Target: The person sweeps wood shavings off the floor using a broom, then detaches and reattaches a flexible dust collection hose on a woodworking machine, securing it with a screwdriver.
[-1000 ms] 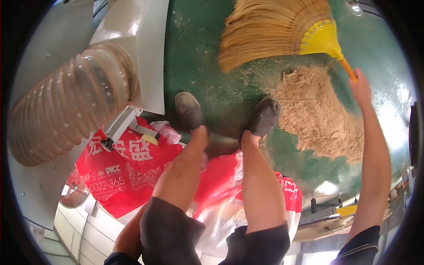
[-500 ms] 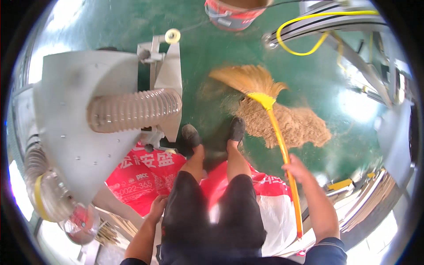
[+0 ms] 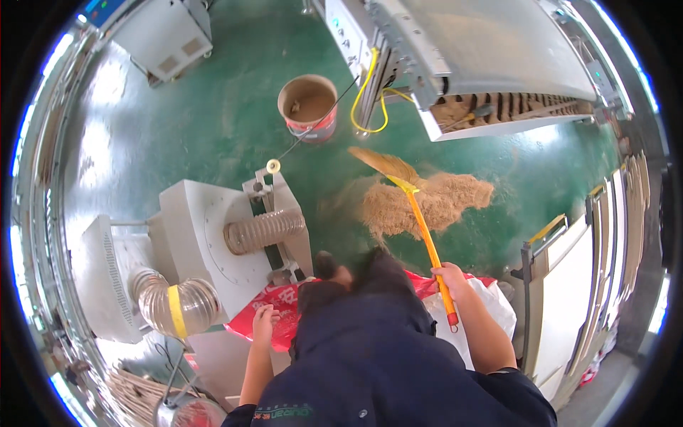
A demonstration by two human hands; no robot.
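Observation:
In my right hand (image 3: pixel 451 280) is a broom (image 3: pixel 427 235), my fingers wrapped around its yellow-orange handle near the red end with a hanging loop. The handle slants away from me, and the tan bristles spread leftward at the far side of a sawdust pile (image 3: pixel 434 205) on the green floor. Whether the bristles touch the floor or the pile I cannot tell. My left hand (image 3: pixel 265 319) hangs by my left side, fingers loosely curled, nothing visible in them, above a red printed sack (image 3: pixel 269 302).
Beyond the broom stands a bucket (image 3: pixel 307 107) with brown dust in it. A grey machine with a ribbed clear hose (image 3: pixel 265 231) is on my left. A larger machine (image 3: pixel 509 43) with a yellow cable stands far right. Boards (image 3: pixel 569 292) lean at right.
My view has shifted, showing more of the room. The broom's bristles have moved against the pile's far left part. My left hand has come away from my thigh.

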